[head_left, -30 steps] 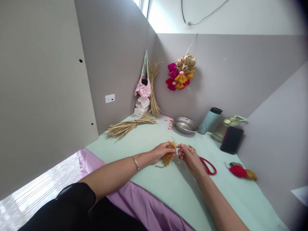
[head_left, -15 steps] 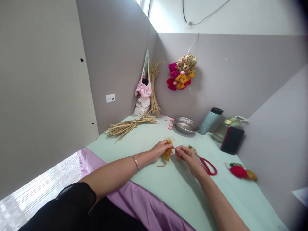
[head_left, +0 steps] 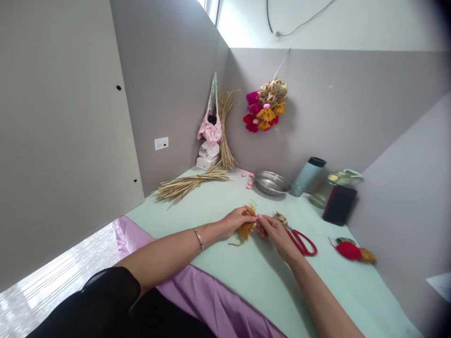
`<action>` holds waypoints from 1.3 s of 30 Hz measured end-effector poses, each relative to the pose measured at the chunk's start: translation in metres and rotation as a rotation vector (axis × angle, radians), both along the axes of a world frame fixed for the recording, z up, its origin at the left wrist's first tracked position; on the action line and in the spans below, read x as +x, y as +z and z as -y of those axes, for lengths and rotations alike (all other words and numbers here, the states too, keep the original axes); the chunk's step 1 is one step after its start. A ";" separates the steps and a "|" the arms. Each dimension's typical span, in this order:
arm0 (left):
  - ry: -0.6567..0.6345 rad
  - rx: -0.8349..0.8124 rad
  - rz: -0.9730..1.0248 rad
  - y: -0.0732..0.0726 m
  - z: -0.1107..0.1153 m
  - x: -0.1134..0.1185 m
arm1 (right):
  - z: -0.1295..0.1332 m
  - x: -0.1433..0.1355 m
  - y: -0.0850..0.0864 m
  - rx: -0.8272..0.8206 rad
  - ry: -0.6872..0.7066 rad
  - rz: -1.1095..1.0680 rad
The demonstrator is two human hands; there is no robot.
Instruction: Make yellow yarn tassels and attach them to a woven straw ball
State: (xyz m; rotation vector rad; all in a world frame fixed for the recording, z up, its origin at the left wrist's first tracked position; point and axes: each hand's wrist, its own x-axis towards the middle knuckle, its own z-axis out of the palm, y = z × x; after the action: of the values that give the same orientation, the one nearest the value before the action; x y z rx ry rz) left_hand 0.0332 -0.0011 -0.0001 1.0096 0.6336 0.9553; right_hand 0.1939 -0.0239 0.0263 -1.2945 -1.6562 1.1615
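Between the fingers of my left hand (head_left: 237, 220) is a mustard-yellow yarn tassel (head_left: 246, 231), its loose strands hanging toward the table and one trailing end lying on it. My right hand (head_left: 270, 229) is closed in a pinch right beside the tassel, its fingertips close to my left thumb. What that pinch holds, if anything, is too small to make out. Just past my right hand lie red-handled scissors (head_left: 306, 244), their blades partly hidden, and a small woven straw ball (head_left: 281, 218).
A straw bundle (head_left: 192, 185) lies at the back left. Behind my hands are several pink beads (head_left: 250, 183) and a metal bowl (head_left: 273, 184). A blue tumbler (head_left: 307, 177), a green jug (head_left: 319, 195), a phone (head_left: 339, 205) and red yarn (head_left: 348, 250) are at the right.
My right hand has come slightly left, so its fingertips now meet my left thumb area at the tassel. My left hand still grips the tassel, turned a little.
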 end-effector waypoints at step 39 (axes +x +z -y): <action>-0.056 -0.051 0.085 0.004 -0.002 -0.004 | 0.000 0.001 0.003 0.031 -0.022 0.003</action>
State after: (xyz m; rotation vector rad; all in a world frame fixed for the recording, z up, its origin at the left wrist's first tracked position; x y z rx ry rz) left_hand 0.0293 0.0008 0.0035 0.9321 0.5536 0.9232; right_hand 0.1948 -0.0235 0.0297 -1.2931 -1.6519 1.1165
